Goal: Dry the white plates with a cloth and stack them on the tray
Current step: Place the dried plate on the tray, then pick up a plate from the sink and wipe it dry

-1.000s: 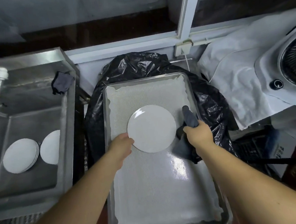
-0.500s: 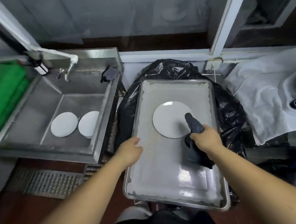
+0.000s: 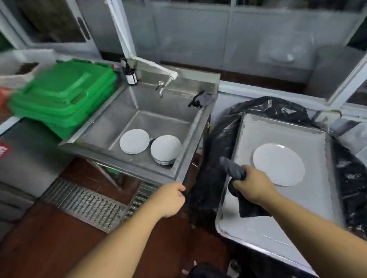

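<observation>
One white plate (image 3: 278, 164) lies flat on the lined metal tray (image 3: 292, 222) at the right. My right hand (image 3: 254, 183) grips a dark grey cloth (image 3: 237, 172) over the tray's left side, just left of that plate. Two stacks of white plates (image 3: 134, 141) (image 3: 166, 149) sit in the steel sink (image 3: 186, 160) at centre left. My left hand (image 3: 169, 199) hangs in the air near the sink's front right corner, fingers loosely curled, holding nothing.
A tap (image 3: 162, 85) and a soap bottle (image 3: 130, 75) stand at the sink's back, with a dark rag (image 3: 201, 99) on its right rim. Green lids (image 3: 66, 92) are stacked at left. A black bag (image 3: 269, 109) lies under the tray. A floor grate (image 3: 85, 206) runs below the sink.
The plate was set down on the tray and my left hand let it go, moving left off the tray toward the sink. My view swung left. My right hand still holds the cloth.
</observation>
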`<state>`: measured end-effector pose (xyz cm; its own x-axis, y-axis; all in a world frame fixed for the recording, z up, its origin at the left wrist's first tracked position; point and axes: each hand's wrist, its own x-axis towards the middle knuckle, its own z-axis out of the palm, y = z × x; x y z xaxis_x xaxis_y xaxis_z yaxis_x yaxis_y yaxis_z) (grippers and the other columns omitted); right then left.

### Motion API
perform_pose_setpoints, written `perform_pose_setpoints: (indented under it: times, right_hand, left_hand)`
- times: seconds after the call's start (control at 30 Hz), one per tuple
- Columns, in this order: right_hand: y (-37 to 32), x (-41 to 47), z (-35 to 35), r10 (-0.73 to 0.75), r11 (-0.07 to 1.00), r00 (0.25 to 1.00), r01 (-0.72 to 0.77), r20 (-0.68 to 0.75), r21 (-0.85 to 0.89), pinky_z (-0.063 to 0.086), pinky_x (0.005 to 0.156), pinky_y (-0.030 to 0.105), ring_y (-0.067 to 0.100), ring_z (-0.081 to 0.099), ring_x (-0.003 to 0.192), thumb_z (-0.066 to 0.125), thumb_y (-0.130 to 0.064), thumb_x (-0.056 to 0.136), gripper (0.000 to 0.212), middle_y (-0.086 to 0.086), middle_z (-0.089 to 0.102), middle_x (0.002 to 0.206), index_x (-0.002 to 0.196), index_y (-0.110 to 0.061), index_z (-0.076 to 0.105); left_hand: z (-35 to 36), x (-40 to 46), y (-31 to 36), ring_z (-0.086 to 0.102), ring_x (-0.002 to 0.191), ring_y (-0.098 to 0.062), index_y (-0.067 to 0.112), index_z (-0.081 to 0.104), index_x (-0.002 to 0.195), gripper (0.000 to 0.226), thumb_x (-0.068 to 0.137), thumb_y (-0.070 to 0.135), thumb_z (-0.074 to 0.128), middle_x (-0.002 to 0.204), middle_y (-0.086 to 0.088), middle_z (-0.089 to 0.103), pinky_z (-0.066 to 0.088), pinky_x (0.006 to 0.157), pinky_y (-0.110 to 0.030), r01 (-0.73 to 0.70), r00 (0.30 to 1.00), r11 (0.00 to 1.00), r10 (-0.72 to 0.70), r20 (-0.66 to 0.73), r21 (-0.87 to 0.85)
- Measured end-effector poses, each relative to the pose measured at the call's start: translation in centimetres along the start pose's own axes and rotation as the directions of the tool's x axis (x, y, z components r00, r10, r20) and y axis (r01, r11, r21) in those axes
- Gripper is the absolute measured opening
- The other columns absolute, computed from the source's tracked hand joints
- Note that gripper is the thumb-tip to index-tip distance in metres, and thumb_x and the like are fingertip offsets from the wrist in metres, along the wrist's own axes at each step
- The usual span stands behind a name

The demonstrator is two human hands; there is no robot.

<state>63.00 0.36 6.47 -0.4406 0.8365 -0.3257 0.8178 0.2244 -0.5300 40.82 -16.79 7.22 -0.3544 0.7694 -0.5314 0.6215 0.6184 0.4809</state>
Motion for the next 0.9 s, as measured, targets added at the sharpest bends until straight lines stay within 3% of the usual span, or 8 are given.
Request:
perform_pose_setpoints:
  times: [0.13, 0.27, 0.47, 0.7, 0.83, 0.9]
  right_hand:
    - [-7.6, -1.2, 5.1, -0.093, 0.991, 0.996, 0.094, 0.015, -0.098, 0.040, 0.063, 0.036, 0.027, 0.057, 0.076, 0.072, -0.027, 0.084, 0.016, -0.001, 0.062, 0.082, 0.090, -0.022, 0.058]
    - [-14.1, -2.3, 10.1, -0.147, 0.982, 0.985, 0.156, 0.091, -0.105, 0.043, 0.062, 0.036, 0.023, 0.062, 0.078, 0.073, -0.027, 0.085, 0.016, -0.004, 0.065, 0.082, 0.089, -0.022, 0.058]
    - [-22.0, -1.6, 15.1, -0.229, 0.945, 0.951, 0.268, 0.206, -0.186, 0.052, 0.072, 0.043, 0.031, 0.065, 0.087, 0.072, -0.027, 0.088, 0.021, 0.005, 0.068, 0.090, 0.099, -0.014, 0.061]
    - [-28.5, 4.6, 18.7, -0.277, 0.907, 0.910, 0.353, 0.310, -0.228, 0.041, 0.057, 0.035, 0.025, 0.057, 0.073, 0.067, -0.023, 0.087, 0.022, -0.001, 0.058, 0.080, 0.088, -0.024, 0.045]
    - [-31.8, 10.4, 20.1, -0.298, 0.899, 0.889, 0.384, 0.348, -0.211, 0.051, 0.074, 0.039, 0.035, 0.060, 0.088, 0.066, -0.022, 0.090, 0.021, 0.010, 0.065, 0.096, 0.105, -0.019, 0.053]
    - [-33.1, 13.4, 20.2, -0.289, 0.904, 0.888, 0.376, 0.359, -0.204, 0.055, 0.083, 0.042, 0.037, 0.063, 0.095, 0.065, -0.022, 0.092, 0.025, 0.014, 0.070, 0.106, 0.114, -0.016, 0.057]
  left_hand:
    - [-3.1, -3.9, -8.7, 0.071, 0.110, -0.025, 0.025, 0.060, 0.145, 0.043, 0.103, 0.024, 0.048, 0.134, -0.001, 0.071, 0.044, 0.076, -0.024, 0.061, 0.993, 0.998, -0.063, -0.099, -0.028]
    - [-5.1, -7.0, -16.0, 0.068, 0.120, -0.027, 0.026, 0.059, 0.146, 0.043, 0.104, 0.024, 0.049, 0.144, 0.000, 0.065, 0.052, 0.094, -0.029, 0.151, 0.979, 0.987, -0.158, -0.128, -0.059]
    - [-7.5, -8.5, -23.1, 0.070, 0.113, -0.024, 0.029, 0.054, 0.149, 0.045, 0.105, 0.027, 0.048, 0.145, 0.005, 0.065, 0.056, 0.094, -0.034, 0.199, 0.964, 0.972, -0.217, -0.153, -0.123]
    - [-10.2, -5.4, -27.6, 0.071, 0.089, -0.017, 0.028, 0.048, 0.154, 0.049, 0.105, 0.025, 0.053, 0.146, 0.004, 0.064, 0.057, 0.076, -0.032, 0.248, 0.952, 0.958, -0.268, -0.148, -0.142]
    - [-13.8, -1.7, -29.4, 0.072, 0.101, -0.015, 0.024, 0.048, 0.154, 0.048, 0.106, 0.025, 0.054, 0.140, 0.002, 0.066, 0.061, 0.087, -0.034, 0.286, 0.940, 0.950, -0.304, -0.157, -0.128]
    - [-16.1, 0.5, -29.5, 0.071, 0.099, -0.014, 0.022, 0.048, 0.153, 0.046, 0.107, 0.027, 0.055, 0.138, 0.002, 0.067, 0.059, 0.084, -0.032, 0.309, 0.931, 0.944, -0.325, -0.165, -0.117]
